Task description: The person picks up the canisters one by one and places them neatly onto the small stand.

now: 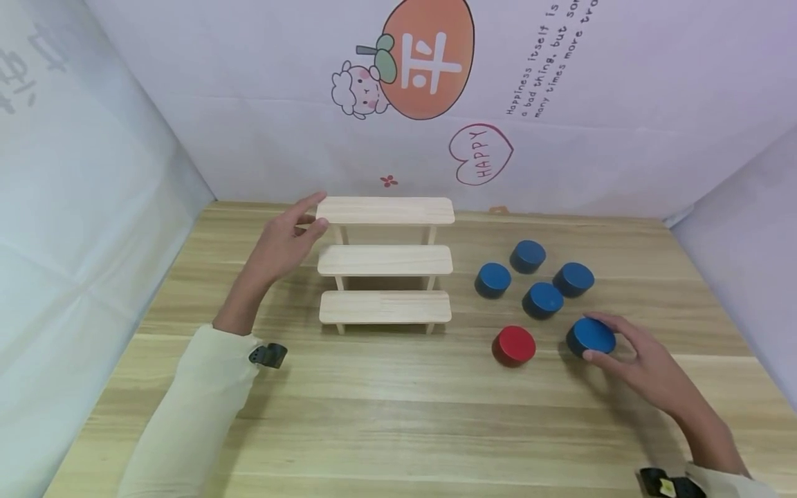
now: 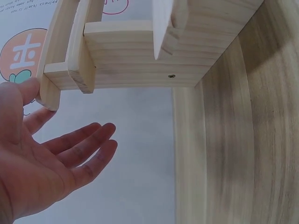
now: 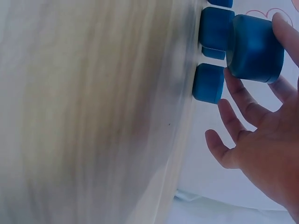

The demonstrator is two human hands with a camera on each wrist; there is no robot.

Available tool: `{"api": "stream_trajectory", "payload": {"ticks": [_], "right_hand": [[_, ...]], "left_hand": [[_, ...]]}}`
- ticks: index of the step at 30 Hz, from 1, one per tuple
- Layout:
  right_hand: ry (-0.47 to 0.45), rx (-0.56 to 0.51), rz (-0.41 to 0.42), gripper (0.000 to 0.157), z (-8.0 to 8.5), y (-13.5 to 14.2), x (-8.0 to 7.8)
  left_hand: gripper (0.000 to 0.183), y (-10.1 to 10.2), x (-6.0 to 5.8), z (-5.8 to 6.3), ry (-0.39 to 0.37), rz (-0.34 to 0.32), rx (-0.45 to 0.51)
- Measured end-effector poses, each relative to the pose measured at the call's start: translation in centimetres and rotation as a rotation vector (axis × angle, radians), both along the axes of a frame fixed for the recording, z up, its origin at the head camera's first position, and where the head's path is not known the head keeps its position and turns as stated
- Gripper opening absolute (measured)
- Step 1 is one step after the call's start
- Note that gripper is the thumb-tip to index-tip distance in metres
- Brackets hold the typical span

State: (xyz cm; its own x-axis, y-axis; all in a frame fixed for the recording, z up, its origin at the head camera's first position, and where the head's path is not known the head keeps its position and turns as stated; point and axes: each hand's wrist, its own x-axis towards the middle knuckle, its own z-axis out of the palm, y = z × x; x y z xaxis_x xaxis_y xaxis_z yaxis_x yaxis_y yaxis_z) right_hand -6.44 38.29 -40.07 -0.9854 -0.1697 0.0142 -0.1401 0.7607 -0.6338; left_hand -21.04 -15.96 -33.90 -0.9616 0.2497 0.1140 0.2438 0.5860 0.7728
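A pale wooden three-step stand [image 1: 386, 260] stands on the table near the back wall. At its left end, my left hand [image 1: 283, 242] pinches the edge of the top board [image 2: 48, 95] between thumb and index finger, while the other fingers extend away from it. On the right, my right hand [image 1: 654, 370] grips a blue round block [image 1: 593, 335] by its sides. In the right wrist view this block [image 3: 256, 49] is raised off the tabletop, held by thumb and fingertips. A red round block [image 1: 514, 346] sits just left of it.
Several other blue round blocks [image 1: 543, 300] are grouped between the stand and my right hand. A printed white cloth [image 1: 280, 138] forms the back wall, and white cloth [image 1: 81, 277] borders the left side. The wood-grain tabletop [image 1: 386, 415] extends toward me.
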Motion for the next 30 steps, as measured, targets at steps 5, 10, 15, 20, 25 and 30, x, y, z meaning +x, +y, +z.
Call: {"api": "stream_trajectory", "payload": {"ticks": [5,10,15,20,25,30], "right_hand": [[0.017,-0.023,-0.016,0.064,0.4,-0.5,-0.1],[0.059,0.000,-0.039,0.064,1.0,-1.1,-0.4],[0.070,0.014,-0.044,0.064,1.5,-1.8,-0.9],[0.090,0.017,-0.035,0.062,2.0,-2.6,-1.4],[0.104,0.008,-0.017,0.060,2.6,-3.6,-2.1],[0.108,0.000,-0.003,0.059,3.3,-4.8,-2.9]], "left_hand": [[0.058,-0.1,-0.1,-0.2,0.001,-0.002,0.007],[0.059,-0.1,-0.2,-0.1,0.013,-0.004,-0.017],[0.059,-0.1,-0.2,0.2,0.006,-0.015,-0.055],[0.059,0.0,-0.5,0.6,-0.016,-0.024,-0.088],[0.058,-0.1,-0.5,0.8,-0.036,-0.019,-0.090],[0.059,-0.2,-0.5,0.7,-0.047,-0.013,-0.086]]}}
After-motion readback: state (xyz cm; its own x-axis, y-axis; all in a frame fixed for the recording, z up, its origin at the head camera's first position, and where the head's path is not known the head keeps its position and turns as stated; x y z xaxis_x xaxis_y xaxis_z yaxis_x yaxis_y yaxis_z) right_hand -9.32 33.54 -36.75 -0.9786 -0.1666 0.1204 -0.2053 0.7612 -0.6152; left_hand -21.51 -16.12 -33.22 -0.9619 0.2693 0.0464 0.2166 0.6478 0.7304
